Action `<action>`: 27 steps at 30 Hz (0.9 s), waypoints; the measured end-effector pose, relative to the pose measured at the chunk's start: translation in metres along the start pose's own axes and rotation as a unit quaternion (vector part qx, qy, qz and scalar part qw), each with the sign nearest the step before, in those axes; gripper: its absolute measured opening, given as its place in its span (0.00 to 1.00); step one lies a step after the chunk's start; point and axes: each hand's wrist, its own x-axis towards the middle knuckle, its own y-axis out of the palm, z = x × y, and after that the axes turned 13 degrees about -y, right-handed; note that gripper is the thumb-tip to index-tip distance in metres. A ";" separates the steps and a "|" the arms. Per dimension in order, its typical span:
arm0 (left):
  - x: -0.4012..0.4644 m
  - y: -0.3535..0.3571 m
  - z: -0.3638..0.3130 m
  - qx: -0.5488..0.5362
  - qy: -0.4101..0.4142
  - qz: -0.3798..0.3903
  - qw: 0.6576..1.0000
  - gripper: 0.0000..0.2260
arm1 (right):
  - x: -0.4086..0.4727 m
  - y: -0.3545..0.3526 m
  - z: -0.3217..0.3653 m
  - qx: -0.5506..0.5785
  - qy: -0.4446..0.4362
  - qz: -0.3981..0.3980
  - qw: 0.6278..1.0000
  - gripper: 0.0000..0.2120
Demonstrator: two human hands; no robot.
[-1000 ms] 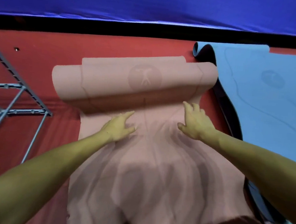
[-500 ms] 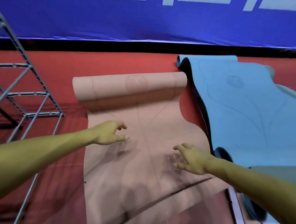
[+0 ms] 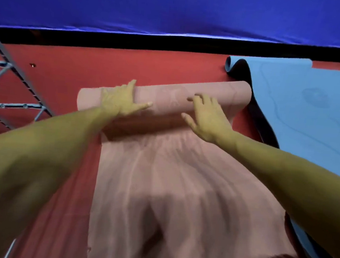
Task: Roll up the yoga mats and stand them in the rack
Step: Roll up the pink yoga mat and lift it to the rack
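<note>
A pink yoga mat [image 3: 181, 190] lies lengthwise on the red floor, its far end curled into a loose roll [image 3: 167, 96]. My left hand [image 3: 118, 101] rests flat on the left part of that roll, fingers straight. My right hand [image 3: 208, 117] lies on the right part of the roll with its fingers spread. A blue yoga mat [image 3: 306, 118] with a black underside lies unrolled to the right, its far corner curled up. Part of a grey metal rack [image 3: 13, 89] shows at the left edge.
A blue fabric wall [image 3: 173, 10] with a black strip below it closes off the far side. Red floor [image 3: 129, 65] stretches between the pink roll and that wall. A small dark object [image 3: 32, 65] lies on the floor near the rack.
Both hands have reached forward from the flat part of the pink mat onto its rolled end. The view has tipped back down toward the floor.
</note>
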 end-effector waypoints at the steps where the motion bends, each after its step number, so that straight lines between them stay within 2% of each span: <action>1: -0.006 0.006 0.001 0.004 0.003 0.014 1.000 0.49 | 0.014 0.001 -0.005 -0.017 -0.016 -0.025 0.999 0.31; 3: -0.021 0.034 0.010 0.007 0.041 0.045 0.998 0.42 | 0.039 0.008 -0.010 -0.019 -0.024 -0.043 0.999 0.33; 4: -0.033 0.051 0.016 0.006 0.070 0.065 0.995 0.39 | 0.048 0.016 -0.012 -0.010 -0.014 -0.024 1.000 0.33; 7: -0.069 0.098 0.038 -0.030 0.142 0.136 0.980 0.28 | 0.050 0.046 -0.017 -0.001 0.039 0.130 0.991 0.31; 10: -0.076 0.122 0.063 -0.143 0.091 0.126 0.978 0.13 | 0.012 0.079 -0.023 0.012 0.075 0.289 0.954 0.38; 12: -0.065 0.120 0.081 -0.174 0.024 0.078 0.981 0.08 | -0.016 0.099 -0.024 0.009 0.089 0.315 0.945 0.40; 13: -0.057 0.119 0.091 -0.156 -0.006 0.049 0.986 0.10 | -0.028 0.106 -0.022 0.001 0.089 0.308 0.947 0.39; 15: -0.041 0.110 0.101 -0.079 -0.027 -0.007 0.997 0.24 | -0.050 0.116 -0.018 -0.007 0.082 0.293 0.952 0.39; 17: -0.024 0.098 0.098 -0.044 0.003 -0.055 0.998 0.36 | -0.071 0.121 -0.013 -0.018 0.071 0.292 0.953 0.42; 19: -0.006 0.086 0.080 -0.014 0.044 -0.063 0.997 0.44 | -0.090 0.123 -0.010 -0.035 0.057 0.297 0.953 0.46; 22: 0.023 0.084 0.041 0.038 0.051 0.001 0.998 0.51 | -0.099 0.122 -0.009 -0.050 0.043 0.298 0.952 0.48; 27: 0.051 0.106 0.036 0.015 -0.053 0.139 0.989 0.60 | -0.090 0.118 -0.012 -0.040 0.035 0.285 0.957 0.47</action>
